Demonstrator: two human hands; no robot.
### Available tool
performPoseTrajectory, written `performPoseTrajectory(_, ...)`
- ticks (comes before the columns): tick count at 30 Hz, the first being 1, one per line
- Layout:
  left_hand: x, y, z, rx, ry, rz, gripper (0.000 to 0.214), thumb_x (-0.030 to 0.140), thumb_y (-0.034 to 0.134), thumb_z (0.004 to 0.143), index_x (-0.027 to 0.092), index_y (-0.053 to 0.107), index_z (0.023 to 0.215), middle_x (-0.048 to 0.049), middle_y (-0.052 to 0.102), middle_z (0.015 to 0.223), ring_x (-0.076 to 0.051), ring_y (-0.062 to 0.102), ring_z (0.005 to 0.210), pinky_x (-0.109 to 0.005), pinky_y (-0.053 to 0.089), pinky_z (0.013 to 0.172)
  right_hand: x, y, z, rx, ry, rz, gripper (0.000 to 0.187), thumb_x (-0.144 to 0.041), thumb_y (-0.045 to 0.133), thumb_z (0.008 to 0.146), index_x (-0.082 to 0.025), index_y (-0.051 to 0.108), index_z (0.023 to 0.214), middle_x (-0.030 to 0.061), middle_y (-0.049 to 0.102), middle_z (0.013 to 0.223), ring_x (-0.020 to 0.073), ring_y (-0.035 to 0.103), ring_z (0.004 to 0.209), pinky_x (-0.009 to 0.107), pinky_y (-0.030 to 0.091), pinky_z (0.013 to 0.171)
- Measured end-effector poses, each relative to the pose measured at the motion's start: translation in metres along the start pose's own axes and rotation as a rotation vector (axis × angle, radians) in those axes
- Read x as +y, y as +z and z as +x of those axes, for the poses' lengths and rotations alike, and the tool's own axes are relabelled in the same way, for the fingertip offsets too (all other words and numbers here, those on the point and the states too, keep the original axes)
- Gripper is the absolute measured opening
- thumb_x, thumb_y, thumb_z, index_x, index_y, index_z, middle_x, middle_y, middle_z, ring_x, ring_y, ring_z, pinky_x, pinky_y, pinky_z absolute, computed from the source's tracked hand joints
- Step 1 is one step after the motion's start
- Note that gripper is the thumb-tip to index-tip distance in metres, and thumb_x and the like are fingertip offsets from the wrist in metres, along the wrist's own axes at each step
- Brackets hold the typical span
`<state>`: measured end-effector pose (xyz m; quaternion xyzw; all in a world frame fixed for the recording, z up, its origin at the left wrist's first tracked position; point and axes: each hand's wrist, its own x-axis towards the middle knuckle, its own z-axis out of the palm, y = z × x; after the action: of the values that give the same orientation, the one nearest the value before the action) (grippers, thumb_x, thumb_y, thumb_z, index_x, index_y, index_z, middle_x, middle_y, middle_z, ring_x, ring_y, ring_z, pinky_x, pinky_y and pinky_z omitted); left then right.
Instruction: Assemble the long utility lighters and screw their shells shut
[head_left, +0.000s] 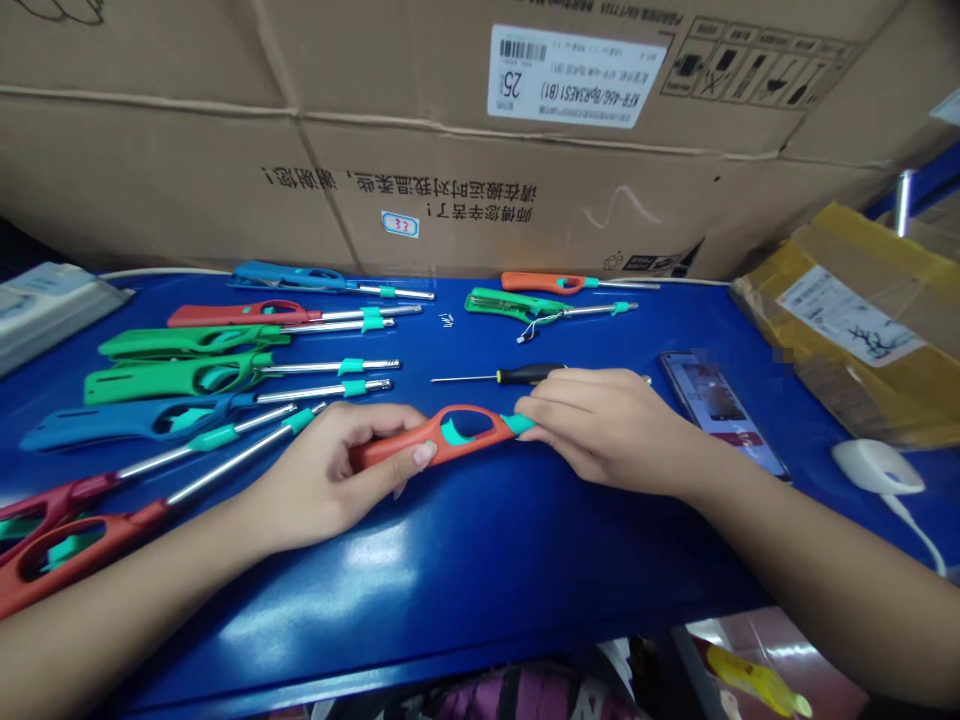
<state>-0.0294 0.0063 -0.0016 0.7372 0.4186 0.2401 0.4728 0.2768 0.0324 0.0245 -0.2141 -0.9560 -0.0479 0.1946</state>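
Observation:
An orange gas lighter (472,440) with a teal trigger lies level between my hands, above the blue table. My left hand (360,470) wraps round its handle, thumb along the side below the trigger opening. The fingers of my right hand (600,425) close round the teal collar and the metal tube at its front; most of the tube is hidden by them. Just behind my right hand is a screwdriver (525,374) with a black and yellow handle, partly covered. Left of my left hand lie several lighters, among them a blue one (142,420) and a green one (172,376).
Behind the table stands a big cardboard box (420,150). An orange lighter (544,283) and an opened green lighter (514,304) lie near it. To the right are a phone (720,410), a taped parcel (862,320) and a white corded device (877,467).

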Motion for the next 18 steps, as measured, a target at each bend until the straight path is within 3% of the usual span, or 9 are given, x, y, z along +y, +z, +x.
performPoseTrajectory(4, 0.0018, 0.0014, -0.0028, 0.047, 0.093, 0.093, 0.035, 0.042, 0.058, 0.105, 0.018, 0.064, 0.081, 0.004, 0.057, 0.061, -0.009, 0.048, 0.051, -0.018, 0.034, 0.045, -0.0032, 0.0007, 0.0008, 0.049, -0.023, -0.064, 0.03, -0.025, 0.051, 0.11, -0.009, 0.076, 0.103, 0.0095, 0.079, 0.093, 0.0217, 0.068, 0.079, 0.034, 0.048, 0.065)
performPoseTrajectory(9, 0.0042, 0.0051, -0.0059, 0.155, 0.363, 0.365, 0.015, 0.027, 0.059, 0.103, 0.018, 0.067, 0.093, 0.0068, 0.053, 0.061, -0.007, 0.042, 0.046, -0.02, 0.033, 0.044, -0.0053, 0.0003, 0.0005, 0.006, -0.024, -0.101, 0.027, -0.016, 0.049, 0.107, -0.01, 0.075, 0.102, 0.0103, 0.079, 0.092, 0.0214, 0.066, 0.077, 0.034, 0.045, 0.061)
performPoseTrajectory(11, 0.0045, 0.0064, -0.0074, 0.21, 0.462, 0.459, 0.008, 0.023, 0.061, 0.101, 0.019, 0.067, 0.104, 0.0051, 0.061, 0.068, -0.007, 0.05, 0.049, -0.019, 0.038, 0.047, -0.0055, 0.0, 0.0004, -0.011, -0.021, -0.104, 0.026, -0.013, 0.048, 0.104, -0.01, 0.074, 0.102, 0.0105, 0.079, 0.093, 0.0212, 0.066, 0.077, 0.034, 0.045, 0.06)
performPoseTrajectory(14, 0.0037, 0.0083, -0.0092, 0.284, 0.579, 0.589, 0.016, 0.022, 0.061, 0.102, 0.017, 0.065, 0.116, -0.0032, 0.077, 0.091, -0.011, 0.067, 0.062, -0.019, 0.05, 0.056, -0.0052, -0.0002, 0.0, -0.027, -0.03, -0.1, 0.026, -0.01, 0.047, 0.103, -0.01, 0.074, 0.104, 0.0113, 0.079, 0.096, 0.0211, 0.067, 0.078, 0.034, 0.044, 0.061)
performPoseTrajectory(18, 0.0033, 0.0098, -0.0099, 0.349, 0.644, 0.72, 0.017, 0.022, 0.062, 0.102, 0.016, 0.066, 0.117, -0.0071, 0.081, 0.095, -0.015, 0.072, 0.066, -0.022, 0.056, 0.061, -0.0042, 0.0007, -0.0011, -0.013, -0.027, -0.108, 0.025, -0.012, 0.048, 0.104, -0.011, 0.073, 0.107, 0.0104, 0.08, 0.098, 0.0205, 0.067, 0.08, 0.034, 0.045, 0.064)
